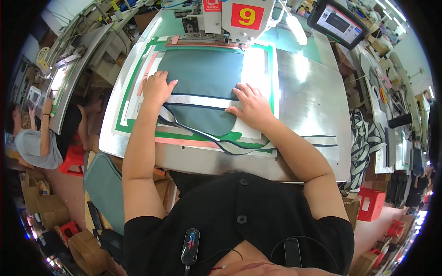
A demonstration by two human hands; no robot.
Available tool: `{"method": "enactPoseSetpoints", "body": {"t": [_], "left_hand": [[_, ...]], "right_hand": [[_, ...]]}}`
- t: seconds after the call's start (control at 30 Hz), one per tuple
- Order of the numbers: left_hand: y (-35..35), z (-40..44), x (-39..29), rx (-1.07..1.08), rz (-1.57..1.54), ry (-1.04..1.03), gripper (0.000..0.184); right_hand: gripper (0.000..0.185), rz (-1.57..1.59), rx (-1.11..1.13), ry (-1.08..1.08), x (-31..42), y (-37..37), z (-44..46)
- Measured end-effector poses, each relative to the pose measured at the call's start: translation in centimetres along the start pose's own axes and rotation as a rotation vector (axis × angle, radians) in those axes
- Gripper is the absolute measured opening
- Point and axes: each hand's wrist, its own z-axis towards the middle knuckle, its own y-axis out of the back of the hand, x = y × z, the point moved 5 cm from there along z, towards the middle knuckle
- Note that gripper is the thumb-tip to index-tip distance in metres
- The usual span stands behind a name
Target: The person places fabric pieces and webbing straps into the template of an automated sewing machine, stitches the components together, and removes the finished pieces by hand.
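A grey-green fabric panel (202, 69) lies flat under the head of a sewing machine (214, 23). Across it runs a white webbing strap (202, 100) with dark edges, and the strap's loose length curves down over the front of the work plate. My left hand (158, 88) rests with fingers stretched at the panel's left edge, beside the strap's left end. On the right edge, my right hand (253, 106) lies spread, fingertips on the panel and thumb near the strap. Beneath the panel sits a white plate bordered with green tape (123, 110).
A metal table (308, 101) surrounds the plate. A control screen (338, 22) stands at the back right. Bundled striped webbing (361, 142) hangs off the right side. Grey-green pieces (103, 184) are at lower left. Another person (41, 142) sits at a machine far left.
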Motion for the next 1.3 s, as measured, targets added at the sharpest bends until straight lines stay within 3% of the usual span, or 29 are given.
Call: {"method": "enactPoseSetpoints", "body": {"t": [0.23, 0.3, 0.33, 0.4, 0.43, 0.5, 0.53, 0.67, 0.73, 0.8, 0.83, 0.87, 0.9, 0.93, 1.0, 1.07, 1.1, 1.13, 1.17, 1.3], "left_hand": [[-0.4, 0.1, 0.3, 0.052, -0.079, -0.003, 0.048], [-0.1, -0.2, 0.2, 0.065, -0.081, 0.005, 0.049], [0.8, -0.5, -0.3, 0.063, -0.082, 0.004, 0.049], [3.6, -1.5, -2.0, -0.102, -0.004, -0.126, 0.048], [4.3, -2.0, -2.4, -0.101, -0.004, -0.125, 0.048], [5.4, -3.3, -4.3, 0.038, -0.236, -0.346, 0.044], [7.0, -4.7, -5.7, 0.086, -0.280, -0.437, 0.040], [8.0, -10.7, -9.2, 0.359, -0.667, -0.713, 0.038], [10.0, -12.4, -10.3, 0.399, -0.779, -0.631, 0.038], [10.3, -12.1, -9.6, 0.331, -0.872, -0.433, 0.036], [10.7, -11.6, -9.0, 0.278, -0.933, -0.319, 0.036], [12.2, -11.0, -8.4, 0.122, -0.941, -0.370, 0.035], [13.5, -10.0, -7.6, 0.134, -0.906, -0.372, 0.035], [14.9, -9.0, -6.6, 0.148, -0.871, -0.373, 0.034], [17.8, -7.3, -4.7, 0.135, -0.832, -0.383, 0.037], [17.3, -4.4, -1.0, 0.346, -1.044, -0.267, 0.028], [17.0, -2.6, 1.0, 0.304, -1.166, -0.331, 0.025], [16.9, -1.4, 3.0, 0.231, -1.209, -0.195, 0.022], [16.3, -0.2, 4.8, 0.336, -1.437, -0.133, 0.018], [9.8, 3.2, 10.6, 0.285, -1.344, 0.177, 0.024]], "right_hand": [[0.059, 0.001, 0.026, 0.007, 0.0, 0.8, 0.0], [0.056, 0.270, 0.169, -0.128, -0.6, 1.7, -0.2], [0.053, 0.297, 0.137, -0.095, 0.2, 3.3, -0.5], [0.056, 0.306, 0.479, -0.011, 2.9, 5.4, -1.9], [0.047, 0.330, 0.475, 0.105, 4.5, 5.8, -3.6], [0.038, -0.048, 0.677, 0.271, 7.0, 5.2, -6.1], [0.034, 0.019, 0.485, 0.347, 7.1, 4.5, -6.9], [0.031, 0.108, 0.539, 0.278, 6.7, 5.0, -6.4], [0.042, 0.766, 0.553, -0.190, 6.1, 8.3, -4.9], [0.054, 1.075, 0.509, -0.327, 4.5, 8.6, -3.6], [0.058, 1.116, 0.480, -0.178, 4.9, 9.3, -3.0], [0.059, 0.799, 0.433, 0.047, 5.7, 10.2, -2.5], [0.061, 0.479, 0.375, 0.262, 6.8, 11.2, -2.2], [0.057, 0.305, 0.470, 0.134, 7.8, 11.6, -1.9], [0.046, 0.244, 0.291, 0.101, 6.2, 10.6, -0.5], [0.030, 0.395, 0.217, 0.099, 2.8, 10.1, 1.4], [0.027, 0.408, 0.206, 0.072, 0.6, 9.7, 2.1], [0.025, 0.488, 0.292, -0.067, -1.4, 9.3, 2.7], [0.024, 0.567, 0.378, -0.208, -3.0, 8.9, 3.1], [0.021, 0.665, 0.488, -0.414, -8.2, 5.9, 4.2]]}}
